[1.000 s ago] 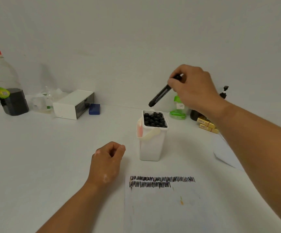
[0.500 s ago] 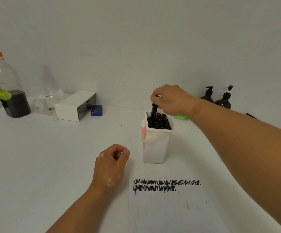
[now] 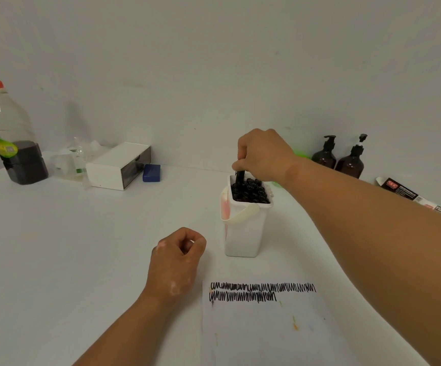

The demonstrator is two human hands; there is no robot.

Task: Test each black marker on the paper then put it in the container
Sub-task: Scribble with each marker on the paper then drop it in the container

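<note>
Head view: the right hand [image 3: 265,157] pinches a black marker [image 3: 239,177] upright, its lower end among the other markers [image 3: 253,192] in the white container [image 3: 244,233]. The left hand [image 3: 175,262] rests on the worktop [image 3: 82,247] beside the scribbled paper [image 3: 267,334], its fingers [image 3: 187,237] clenched on nothing.

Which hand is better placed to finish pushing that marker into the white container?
The right hand: it grips the marker, upright among the other markers in the container. The left hand rests curled on the table beside the paper, holding nothing.
</note>
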